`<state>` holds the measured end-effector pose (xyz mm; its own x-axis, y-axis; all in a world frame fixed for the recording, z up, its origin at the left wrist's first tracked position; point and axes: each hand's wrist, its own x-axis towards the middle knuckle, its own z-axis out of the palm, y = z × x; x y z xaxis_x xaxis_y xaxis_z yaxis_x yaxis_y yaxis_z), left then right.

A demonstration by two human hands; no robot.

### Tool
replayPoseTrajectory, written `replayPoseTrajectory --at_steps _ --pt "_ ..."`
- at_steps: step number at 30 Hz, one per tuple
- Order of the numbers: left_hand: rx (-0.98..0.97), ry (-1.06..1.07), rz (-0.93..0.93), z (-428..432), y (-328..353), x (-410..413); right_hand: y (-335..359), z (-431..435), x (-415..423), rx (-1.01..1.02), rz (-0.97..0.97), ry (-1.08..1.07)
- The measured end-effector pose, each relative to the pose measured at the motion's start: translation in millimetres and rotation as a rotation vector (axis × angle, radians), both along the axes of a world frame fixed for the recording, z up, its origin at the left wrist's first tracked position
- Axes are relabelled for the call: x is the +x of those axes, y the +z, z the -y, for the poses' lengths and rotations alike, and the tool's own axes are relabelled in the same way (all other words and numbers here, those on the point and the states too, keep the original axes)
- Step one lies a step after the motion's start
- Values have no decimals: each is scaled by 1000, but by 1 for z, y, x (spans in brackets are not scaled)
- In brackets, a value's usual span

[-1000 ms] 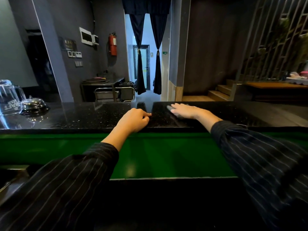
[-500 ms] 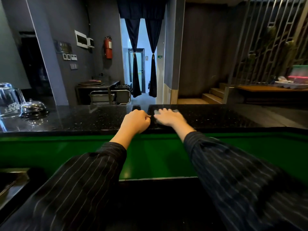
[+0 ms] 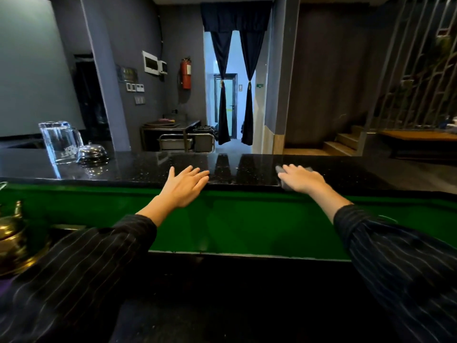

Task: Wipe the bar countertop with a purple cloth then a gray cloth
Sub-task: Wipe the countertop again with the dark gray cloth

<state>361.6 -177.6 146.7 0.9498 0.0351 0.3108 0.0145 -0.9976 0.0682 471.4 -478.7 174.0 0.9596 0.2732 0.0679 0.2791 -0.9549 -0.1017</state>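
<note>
Dim bar room, black speckled countertop (image 3: 138,169); by my read, the second wipe is under way.
Right hand (image 3: 303,179) lies flat, fingers straight, pressing the gray cloth (image 3: 280,169) onto the top near its front edge, so palm weight spreads the wipe. Left hand (image 3: 184,186) is open, fingers spread, empty, at the edge, likely bracing. Glass pitcher (image 3: 60,142) and call bell (image 3: 91,152) stand well left. I cannot place the purple cloth.

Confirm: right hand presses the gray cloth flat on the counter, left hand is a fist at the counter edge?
Wrong on one point: the left hand is open, fingers spread, per the head view. The right hand does press the gray cloth flat on the counter.
</note>
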Motion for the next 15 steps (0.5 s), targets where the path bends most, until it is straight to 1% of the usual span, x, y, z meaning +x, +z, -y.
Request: replayPoseTrajectory --at_steps 3,5,9,12,15 --pt "-40 68 -34 0 -4 -13 5 -22 7 -13 -69 -108" --pt "-67 98 -58 8 -4 -15 6 -48 7 -17 -63 -131" --pt "-36 103 -131 6 -5 -16 6 -117 -9 -18 -22 16" --pt "41 42 -212 -4 7 -13 4 -169 -28 12 13 166" --pt "91 -33 -279 -14 15 -15 1 -196 -47 -25 43 268"
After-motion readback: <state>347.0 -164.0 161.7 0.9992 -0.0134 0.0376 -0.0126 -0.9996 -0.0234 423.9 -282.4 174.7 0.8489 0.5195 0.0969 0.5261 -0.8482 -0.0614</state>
